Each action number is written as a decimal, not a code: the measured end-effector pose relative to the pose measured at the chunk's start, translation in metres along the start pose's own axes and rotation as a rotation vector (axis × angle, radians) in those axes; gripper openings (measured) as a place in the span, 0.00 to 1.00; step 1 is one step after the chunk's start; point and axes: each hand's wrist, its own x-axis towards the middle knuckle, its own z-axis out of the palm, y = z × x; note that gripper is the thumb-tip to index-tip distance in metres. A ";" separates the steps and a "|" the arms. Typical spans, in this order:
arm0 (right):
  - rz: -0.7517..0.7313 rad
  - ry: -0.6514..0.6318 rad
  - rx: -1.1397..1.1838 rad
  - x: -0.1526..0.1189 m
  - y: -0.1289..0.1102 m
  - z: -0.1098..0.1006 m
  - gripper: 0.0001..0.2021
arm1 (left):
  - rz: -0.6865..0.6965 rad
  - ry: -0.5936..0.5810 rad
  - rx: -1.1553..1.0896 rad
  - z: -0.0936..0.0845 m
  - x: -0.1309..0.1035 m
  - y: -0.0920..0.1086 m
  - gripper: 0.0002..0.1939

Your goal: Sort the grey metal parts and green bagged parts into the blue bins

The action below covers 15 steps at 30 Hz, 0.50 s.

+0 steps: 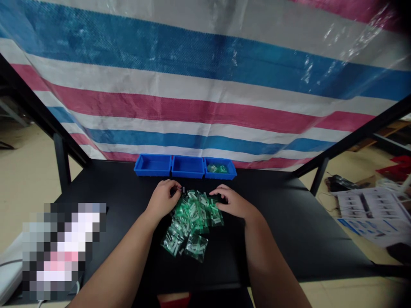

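Note:
At the left edge of the pile, my left hand (164, 197) has its fingers curled together, with a small black piece (183, 189) at the fingertips. My right hand (233, 201) is open at the pile's right side, fingers apart and thumb near the bags. Between both hands lies a heap of small clear and green plastic bags (194, 214) holding white and pale small parts, which look like wall plugs or screws. Two bags lie nearest me, one of them a clear bag (196, 247). A loose small pale part (181, 251) rests between them.
Three blue bins stand in a row at the back: a left bin (152, 174), a middle bin (188, 174) and a right bin (221, 176) with several green bags inside. A striped sheet (205, 107) rises behind the black table (289, 231). A blurred-out object (64, 252) lies at left.

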 end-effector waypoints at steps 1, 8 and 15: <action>0.022 -0.037 0.002 -0.003 0.001 -0.001 0.22 | -0.005 -0.004 0.013 0.000 0.000 -0.001 0.06; 0.093 0.053 0.107 -0.002 0.010 -0.001 0.08 | -0.017 -0.007 0.023 0.002 0.001 -0.002 0.06; 0.246 0.345 0.647 0.008 0.010 -0.001 0.15 | -0.037 -0.005 -0.033 0.003 0.002 -0.001 0.06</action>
